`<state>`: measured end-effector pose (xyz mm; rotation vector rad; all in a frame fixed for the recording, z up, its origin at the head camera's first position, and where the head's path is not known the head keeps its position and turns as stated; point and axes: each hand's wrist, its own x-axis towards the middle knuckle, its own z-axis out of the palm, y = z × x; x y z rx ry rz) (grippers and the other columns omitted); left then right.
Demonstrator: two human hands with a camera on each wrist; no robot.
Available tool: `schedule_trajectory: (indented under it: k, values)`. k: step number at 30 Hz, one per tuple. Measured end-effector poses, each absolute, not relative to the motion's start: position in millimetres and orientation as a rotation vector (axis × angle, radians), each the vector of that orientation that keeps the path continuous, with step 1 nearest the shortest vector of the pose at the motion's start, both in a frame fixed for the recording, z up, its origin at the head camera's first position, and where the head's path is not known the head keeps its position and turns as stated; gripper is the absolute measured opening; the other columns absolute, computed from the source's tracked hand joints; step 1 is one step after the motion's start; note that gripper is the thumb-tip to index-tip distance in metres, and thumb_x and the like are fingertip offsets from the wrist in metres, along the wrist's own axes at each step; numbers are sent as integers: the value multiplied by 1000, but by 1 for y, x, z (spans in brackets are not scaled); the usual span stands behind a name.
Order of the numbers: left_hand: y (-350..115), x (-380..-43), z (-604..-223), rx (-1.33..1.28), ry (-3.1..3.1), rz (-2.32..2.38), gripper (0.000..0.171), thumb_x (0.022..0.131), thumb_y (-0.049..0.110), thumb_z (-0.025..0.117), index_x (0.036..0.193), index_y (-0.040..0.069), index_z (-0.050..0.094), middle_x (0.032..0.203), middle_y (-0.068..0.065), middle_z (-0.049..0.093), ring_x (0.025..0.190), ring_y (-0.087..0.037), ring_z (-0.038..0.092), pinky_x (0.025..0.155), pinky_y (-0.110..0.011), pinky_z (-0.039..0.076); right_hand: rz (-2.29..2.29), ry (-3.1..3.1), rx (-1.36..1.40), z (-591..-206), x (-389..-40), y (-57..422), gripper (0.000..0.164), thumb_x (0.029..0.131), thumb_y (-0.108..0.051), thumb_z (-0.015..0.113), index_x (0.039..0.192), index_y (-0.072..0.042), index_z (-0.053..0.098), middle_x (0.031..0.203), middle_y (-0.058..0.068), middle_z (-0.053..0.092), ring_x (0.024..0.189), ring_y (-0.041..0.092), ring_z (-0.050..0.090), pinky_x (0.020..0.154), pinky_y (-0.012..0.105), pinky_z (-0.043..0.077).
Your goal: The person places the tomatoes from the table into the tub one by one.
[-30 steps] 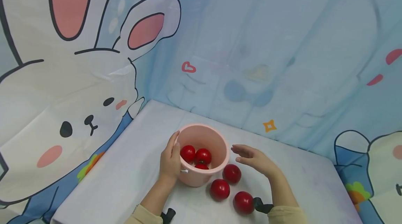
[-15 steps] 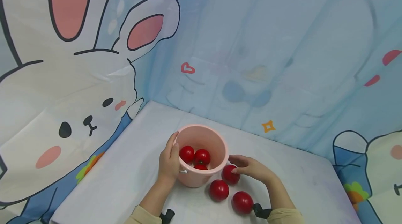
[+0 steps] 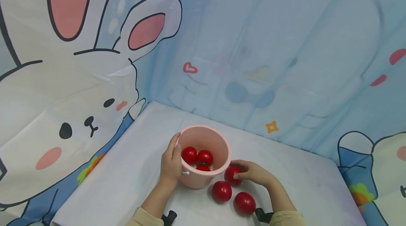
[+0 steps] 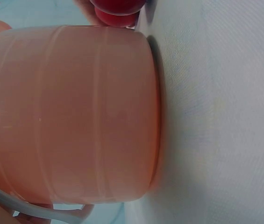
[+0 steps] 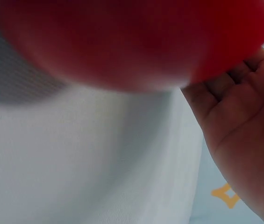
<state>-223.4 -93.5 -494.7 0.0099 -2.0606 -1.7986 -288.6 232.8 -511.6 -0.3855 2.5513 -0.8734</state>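
A pink bucket [image 3: 195,179] stands on the white-covered table, several red tomatoes [image 3: 204,157] visible inside. My left hand [image 3: 171,164] holds its left side, thumb near the rim. In the left wrist view the bucket wall [image 4: 75,112] fills much of the picture, with a pale handle [image 4: 38,210] at the lower left. Just right of the bucket, my right hand [image 3: 255,173] grips a darker red tomato [image 3: 231,175], its thumb on the near side and fingers over the far side. In the right wrist view a large blurred red tomato [image 5: 136,42] hides the fingertips.
Two more red tomatoes lie on the table in front of the held one: one nearer the bucket [image 3: 221,192], another nearer the right sleeve [image 3: 244,203]. A cartoon-printed curtain [image 3: 253,50] hangs behind the table [image 3: 117,169].
My right hand has come down from above the table beside the bucket and closed around the nearest tomato. The left hand and the bucket have stayed put.
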Motion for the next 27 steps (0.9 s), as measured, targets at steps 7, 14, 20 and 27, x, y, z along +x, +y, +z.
schedule_trajectory:
  k: [7,14,20,27]
  values:
    - [-93,-223,-495,4,-2060,-1801,41,97,31,37,137,40,35,138,22,42,127,-10,43,94,-43,47,-870,2562,-354,-514,-288,234,52,73,-44,72,121,-33,57,122,-2,58,113,21,51,83,41,52]
    - [-93,-223,-496,0,-2066,-1804,41,97,33,37,137,41,34,138,23,41,128,-9,42,94,-43,47,-876,2570,-389,-513,-288,235,51,73,-42,72,121,-30,58,120,-2,60,111,22,52,81,40,53]
    - [-94,-222,-495,-10,-2063,-1796,41,97,34,37,137,41,34,139,21,41,127,-10,43,93,-43,48,-872,2579,-378,-509,-288,234,53,71,-45,73,120,-32,58,118,-4,60,110,21,53,80,39,53]
    - [-93,-220,-493,0,-2062,-1799,41,97,33,36,137,42,34,138,24,41,127,-7,42,94,-41,48,-874,2600,-380,-500,-289,234,52,69,-49,73,118,-38,58,117,-7,60,113,21,52,83,42,53]
